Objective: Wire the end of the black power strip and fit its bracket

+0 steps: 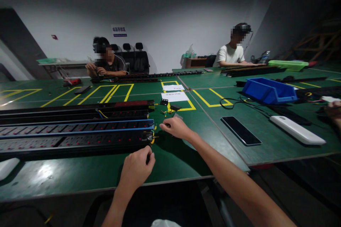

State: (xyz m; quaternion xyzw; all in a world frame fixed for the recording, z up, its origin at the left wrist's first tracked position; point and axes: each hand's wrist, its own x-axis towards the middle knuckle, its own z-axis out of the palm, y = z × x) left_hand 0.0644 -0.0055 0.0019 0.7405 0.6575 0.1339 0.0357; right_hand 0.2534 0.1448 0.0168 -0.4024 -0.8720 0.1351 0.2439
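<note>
My left hand [137, 166] is curled closed at the table's front edge, just below the end of the nearest black power strip [101, 141]. A gap shows between its thumb and index finger, and I see nothing in it. My right hand [176, 127] hovers past the strip ends with its fingers bent together; whatever they may pinch is hidden. Yellow wires [152, 137] stick out of the near strip's open end, between my hands. Behind it lies a blue-edged power strip [80, 127]. Small loose wires [167, 113] and a small black part [176, 107] lie beyond my right hand.
On the green table [186, 163] are a smartphone [241, 130], a white power bank [297, 130] with a cable, and a blue bin [270, 90]. Paper sheets [174, 97] lie within yellow tape. Two people sit across; another person's hand [334, 110] shows at right.
</note>
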